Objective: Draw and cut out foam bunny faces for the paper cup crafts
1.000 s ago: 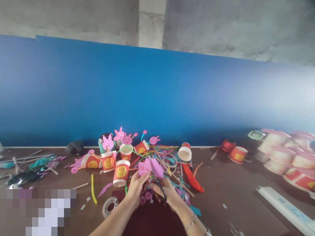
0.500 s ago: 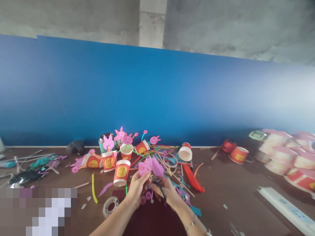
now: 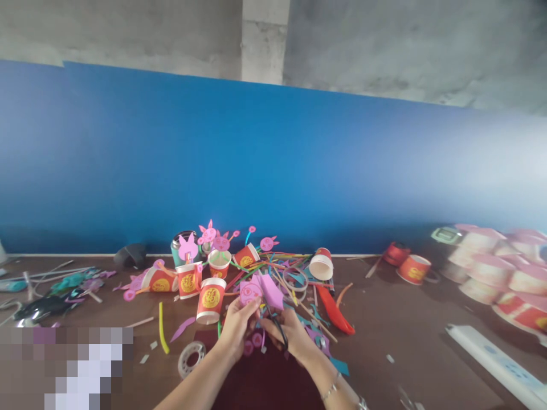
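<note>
Between thumb and fingers, my left hand [image 3: 237, 326] pinches a piece of pink paper [image 3: 250, 290] with a drawn round face on it. My right hand [image 3: 293, 335] grips a pair of dark-handled scissors [image 3: 277, 326], whose blades reach up to the paper's edge. A purple flap of the paper [image 3: 272, 289] stands up to the right of the blades. Small pink paper circles [image 3: 257, 340] lie below my hands. Just left of them a red paper cup [image 3: 211, 300] rests upside down.
More red cups [image 3: 188, 281] with pink paper animals stand behind. Pipe cleaners [image 3: 280, 262] are heaped in the middle. A tape roll [image 3: 192, 360] lies front left, a red balloon-like piece [image 3: 335, 312] right of my hands. Stacked cups [image 3: 491, 267] and a power strip [image 3: 496, 361] are far right.
Both hands stay almost in place. The scissors and the purple flap have shifted very slightly at the paper's edge; the objects on the table look the same.
</note>
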### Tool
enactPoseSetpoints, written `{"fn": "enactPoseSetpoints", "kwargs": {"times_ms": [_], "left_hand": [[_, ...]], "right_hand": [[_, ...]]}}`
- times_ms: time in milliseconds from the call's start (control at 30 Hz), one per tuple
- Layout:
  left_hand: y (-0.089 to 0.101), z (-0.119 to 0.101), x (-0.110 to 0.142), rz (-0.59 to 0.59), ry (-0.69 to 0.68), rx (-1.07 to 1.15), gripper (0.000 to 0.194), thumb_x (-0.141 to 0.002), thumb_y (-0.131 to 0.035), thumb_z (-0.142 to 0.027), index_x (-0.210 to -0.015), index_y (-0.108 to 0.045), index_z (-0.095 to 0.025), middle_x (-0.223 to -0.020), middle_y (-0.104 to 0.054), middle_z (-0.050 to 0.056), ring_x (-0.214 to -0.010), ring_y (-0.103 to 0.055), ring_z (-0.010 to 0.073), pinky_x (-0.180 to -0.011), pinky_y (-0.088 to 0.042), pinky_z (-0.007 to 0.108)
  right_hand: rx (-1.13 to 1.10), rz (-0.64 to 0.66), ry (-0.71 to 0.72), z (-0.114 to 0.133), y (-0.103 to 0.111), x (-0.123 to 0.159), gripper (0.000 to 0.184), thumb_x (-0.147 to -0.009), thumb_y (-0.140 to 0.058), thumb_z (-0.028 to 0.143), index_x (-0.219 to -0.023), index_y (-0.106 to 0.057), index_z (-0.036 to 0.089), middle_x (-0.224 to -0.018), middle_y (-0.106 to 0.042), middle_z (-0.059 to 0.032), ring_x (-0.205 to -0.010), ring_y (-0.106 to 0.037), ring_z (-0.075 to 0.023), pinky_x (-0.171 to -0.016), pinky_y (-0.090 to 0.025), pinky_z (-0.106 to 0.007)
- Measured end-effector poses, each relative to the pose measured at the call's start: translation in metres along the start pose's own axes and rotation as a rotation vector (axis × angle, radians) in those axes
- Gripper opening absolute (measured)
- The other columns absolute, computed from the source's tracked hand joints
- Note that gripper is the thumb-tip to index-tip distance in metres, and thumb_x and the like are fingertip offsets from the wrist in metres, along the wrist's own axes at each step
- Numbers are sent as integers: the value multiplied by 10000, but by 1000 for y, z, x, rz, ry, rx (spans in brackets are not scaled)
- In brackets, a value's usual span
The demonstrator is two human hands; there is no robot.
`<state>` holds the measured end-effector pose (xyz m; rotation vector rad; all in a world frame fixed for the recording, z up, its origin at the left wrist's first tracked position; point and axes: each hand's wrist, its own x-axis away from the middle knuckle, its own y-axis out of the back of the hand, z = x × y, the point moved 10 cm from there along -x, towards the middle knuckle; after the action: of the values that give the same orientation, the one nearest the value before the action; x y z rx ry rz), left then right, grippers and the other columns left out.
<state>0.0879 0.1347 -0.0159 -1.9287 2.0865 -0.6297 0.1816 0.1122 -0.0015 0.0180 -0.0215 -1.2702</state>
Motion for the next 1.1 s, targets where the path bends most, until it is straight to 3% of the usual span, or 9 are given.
{"fn": "enactPoseSetpoints", "kwargs": {"times_ms": [133, 267, 500, 700, 1100], "left_hand": [[1, 0, -1, 3, -9, 4, 414, -605, -782, -449, -546, -496, -156, -421, -441, -73, -328, -257, 12, -346, -120, 166], [3, 2, -3, 4, -16, 7, 407, -610, -778, -454, -561, -504, -157, -430, -453, -70, -332, -270, 14, -346, -135, 165], [2, 1, -2, 2, -12, -10, 416, -598, -779, -455, -555, -484, -164, -420, -441, -78, -321, -232, 10, -335, -123, 169], [-1, -3, 0, 13, 5, -11, 426, -576, -786, -454, -567, -465, -174, -407, -413, -92, -321, -195, 7, -332, -98, 169], [-1, -8, 1, 7, -1, 5, 455, -534, -810, -449, -554, -443, -180, -407, -390, -96, -338, -208, 12, -354, -104, 181]], "right_hand": [[-7, -7, 22, -5, 4, -2, 474, -663, -739, 550, -819, -597, 125, -392, -432, 95, -312, -346, -39, -331, -281, -160], [-8, -20, -57, -12, 5, -2, 507, -649, -737, 574, -825, -601, 117, -410, -490, 65, -322, -386, -50, -338, -300, -163], [-5, 14, -34, -5, -1, 0, 493, -666, -718, 578, -799, -632, 111, -439, -501, 56, -338, -389, -47, -357, -317, -169], [20, -18, -13, -2, 4, 0, 427, -689, -710, 544, -701, -609, 129, -397, -440, 79, -321, -346, -38, -343, -272, -169], [15, -6, -54, -6, 7, 0, 361, -688, -724, 476, -692, -585, 143, -387, -441, 88, -320, -342, -39, -337, -257, -164]]}}
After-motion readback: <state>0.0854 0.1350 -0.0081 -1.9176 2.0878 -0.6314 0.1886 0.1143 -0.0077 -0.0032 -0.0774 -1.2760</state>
